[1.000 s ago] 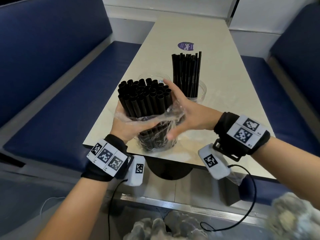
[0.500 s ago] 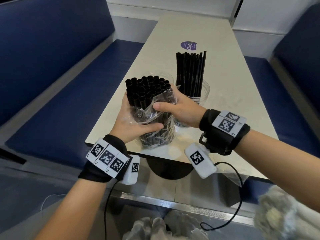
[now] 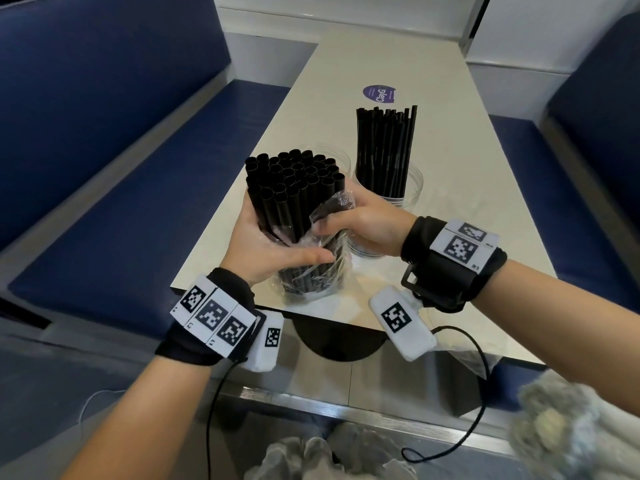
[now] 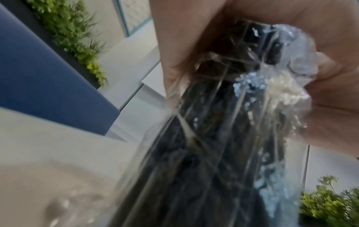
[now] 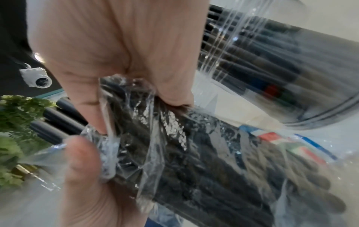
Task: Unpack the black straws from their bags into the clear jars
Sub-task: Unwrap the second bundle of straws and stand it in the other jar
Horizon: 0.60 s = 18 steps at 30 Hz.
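A thick bundle of wide black straws [image 3: 294, 188] stands near the table's front edge, its lower half wrapped in a crumpled clear plastic bag [image 3: 311, 268]. My left hand [image 3: 266, 244] grips the bundle from the left, thumb across the bag. My right hand [image 3: 360, 220] pinches the bag's bunched top edge [image 5: 126, 122] on the right side. Seen from the left wrist, the straws [image 4: 213, 153] run down inside the shiny bag. Behind stand an empty clear jar [image 3: 332, 157] and another clear jar [image 3: 412, 188] filled with thin black straws [image 3: 386, 150].
The beige table [image 3: 450, 140] carries a purple round sticker [image 3: 379, 93] farther back. Blue padded benches [image 3: 138, 209] flank it on both sides. A cable [image 3: 478, 393] hangs from my right wrist below the table edge.
My right hand went from flat against the straws to pinching the bag's top edge and pulling it down. More of the straws stand bare above the bag.
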Tool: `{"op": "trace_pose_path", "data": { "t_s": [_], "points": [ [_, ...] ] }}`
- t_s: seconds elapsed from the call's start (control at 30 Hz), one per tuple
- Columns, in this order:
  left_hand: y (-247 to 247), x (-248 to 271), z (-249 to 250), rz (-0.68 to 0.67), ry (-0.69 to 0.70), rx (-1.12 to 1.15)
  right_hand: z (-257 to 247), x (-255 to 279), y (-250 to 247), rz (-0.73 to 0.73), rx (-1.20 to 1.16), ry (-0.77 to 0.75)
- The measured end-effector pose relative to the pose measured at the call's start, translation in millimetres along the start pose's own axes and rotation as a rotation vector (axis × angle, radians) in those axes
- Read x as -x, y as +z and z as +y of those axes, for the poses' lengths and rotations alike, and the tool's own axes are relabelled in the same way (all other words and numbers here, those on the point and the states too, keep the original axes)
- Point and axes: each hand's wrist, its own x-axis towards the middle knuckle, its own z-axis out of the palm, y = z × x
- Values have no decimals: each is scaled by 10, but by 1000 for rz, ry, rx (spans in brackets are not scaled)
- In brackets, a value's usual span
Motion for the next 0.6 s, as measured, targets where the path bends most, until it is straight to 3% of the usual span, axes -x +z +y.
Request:
{"op": "trace_pose_path", "data": {
  "t_s": [0.13,0.4,0.53,0.6],
  "points": [
    [-49,-43,-53,62,49,-81,35,-42,39,4,6,12],
    [-15,-17,-311,118,-43,-74,162,-97,66,-10,153,110],
    [-35,-15,-294,114,-40,-21,97,-84,89,-6,278,65],
    [-35,-6,-226,105,-15,11,-19,-75,107,32,405,-32]
  ]
}}
